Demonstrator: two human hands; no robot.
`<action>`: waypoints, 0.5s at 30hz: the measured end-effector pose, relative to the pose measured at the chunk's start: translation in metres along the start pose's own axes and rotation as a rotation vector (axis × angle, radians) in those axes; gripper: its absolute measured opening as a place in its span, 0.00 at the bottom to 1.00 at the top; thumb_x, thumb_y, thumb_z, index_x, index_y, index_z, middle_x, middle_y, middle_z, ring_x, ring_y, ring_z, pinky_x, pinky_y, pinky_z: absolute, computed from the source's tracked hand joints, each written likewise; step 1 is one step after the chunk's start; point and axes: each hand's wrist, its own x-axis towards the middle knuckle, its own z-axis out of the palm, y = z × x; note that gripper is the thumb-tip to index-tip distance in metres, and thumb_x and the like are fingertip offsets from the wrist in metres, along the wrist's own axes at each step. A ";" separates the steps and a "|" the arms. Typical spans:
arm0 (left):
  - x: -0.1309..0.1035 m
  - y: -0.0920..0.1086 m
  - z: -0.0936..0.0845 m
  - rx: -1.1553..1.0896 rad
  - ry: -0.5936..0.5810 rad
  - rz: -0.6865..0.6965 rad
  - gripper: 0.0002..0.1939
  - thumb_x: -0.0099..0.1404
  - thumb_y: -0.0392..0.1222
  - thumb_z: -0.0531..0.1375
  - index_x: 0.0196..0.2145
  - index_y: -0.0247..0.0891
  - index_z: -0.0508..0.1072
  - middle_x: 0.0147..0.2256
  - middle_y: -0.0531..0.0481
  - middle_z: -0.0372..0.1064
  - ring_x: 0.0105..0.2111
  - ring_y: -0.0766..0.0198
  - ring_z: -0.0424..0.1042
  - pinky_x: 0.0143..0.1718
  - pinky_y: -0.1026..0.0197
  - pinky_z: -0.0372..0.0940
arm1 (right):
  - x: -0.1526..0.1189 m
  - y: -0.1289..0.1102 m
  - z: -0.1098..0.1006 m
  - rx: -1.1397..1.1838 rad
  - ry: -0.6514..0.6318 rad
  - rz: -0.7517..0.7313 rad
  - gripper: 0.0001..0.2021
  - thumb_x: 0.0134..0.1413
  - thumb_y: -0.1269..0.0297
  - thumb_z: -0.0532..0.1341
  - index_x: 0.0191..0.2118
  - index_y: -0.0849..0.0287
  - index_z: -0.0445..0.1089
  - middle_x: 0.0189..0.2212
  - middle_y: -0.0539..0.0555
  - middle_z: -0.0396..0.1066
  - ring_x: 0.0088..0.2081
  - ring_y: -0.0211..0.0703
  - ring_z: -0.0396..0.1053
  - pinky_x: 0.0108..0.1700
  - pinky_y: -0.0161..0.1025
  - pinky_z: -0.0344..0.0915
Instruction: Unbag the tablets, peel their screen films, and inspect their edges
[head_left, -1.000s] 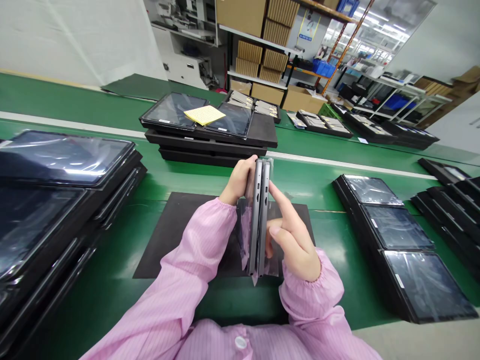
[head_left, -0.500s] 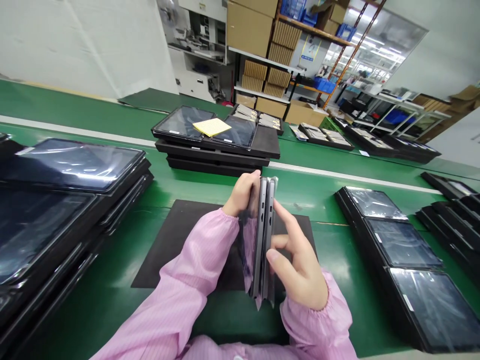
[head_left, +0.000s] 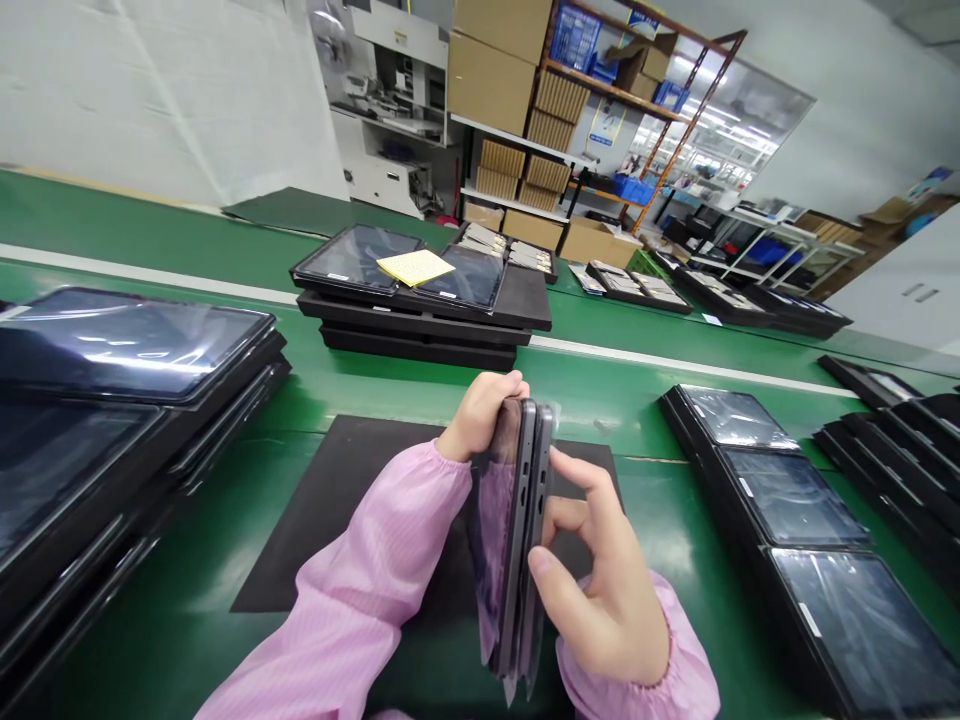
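Observation:
Two dark tablets (head_left: 516, 540) stand on edge, pressed face to back, with their port sides turned up toward me. Clear film hangs loose at their near lower corners. My left hand (head_left: 480, 412) is closed round the far end of the pair, its fingers partly hidden behind them. From the right side, the curled fingers of my right hand (head_left: 600, 580) press on the right tablet, the index fingertip near the upper edge and the thumb lower down. Beneath the tablets lies a black mat (head_left: 315, 520) on the green bench (head_left: 630, 420).
Stacked black trays with tablets (head_left: 142, 340) stand at left. Behind the mat, another tray stack (head_left: 420, 330) carries tablets and a yellow paper (head_left: 416, 267). More filmed tablets (head_left: 795, 495) lie in trays at right. Shelving with cartons (head_left: 499, 70) stands at the back.
The view has tilted slightly, so the tablets and both hands sit lower in it. Both hands stay on the tablets, and their grip looks much the same.

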 end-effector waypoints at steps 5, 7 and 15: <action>-0.001 0.002 0.000 0.001 -0.022 0.006 0.34 0.63 0.71 0.52 0.12 0.44 0.60 0.12 0.52 0.52 0.18 0.65 0.50 0.23 0.55 0.45 | -0.001 -0.001 0.004 -0.019 0.009 -0.019 0.30 0.60 0.73 0.55 0.67 0.49 0.52 0.24 0.41 0.67 0.22 0.39 0.69 0.28 0.36 0.66; -0.002 0.002 0.000 0.004 -0.029 0.010 0.33 0.63 0.69 0.51 0.12 0.44 0.61 0.12 0.52 0.52 0.18 0.65 0.50 0.23 0.55 0.46 | -0.002 0.000 0.005 -0.037 0.021 -0.021 0.30 0.60 0.72 0.55 0.66 0.48 0.52 0.24 0.41 0.67 0.23 0.38 0.69 0.28 0.35 0.65; -0.004 0.001 0.001 0.030 -0.029 0.011 0.29 0.63 0.65 0.51 0.13 0.43 0.60 0.13 0.53 0.52 0.20 0.65 0.52 0.24 0.56 0.49 | -0.002 -0.001 0.009 -0.156 0.075 0.012 0.25 0.62 0.65 0.57 0.63 0.49 0.53 0.24 0.42 0.70 0.22 0.40 0.71 0.27 0.36 0.68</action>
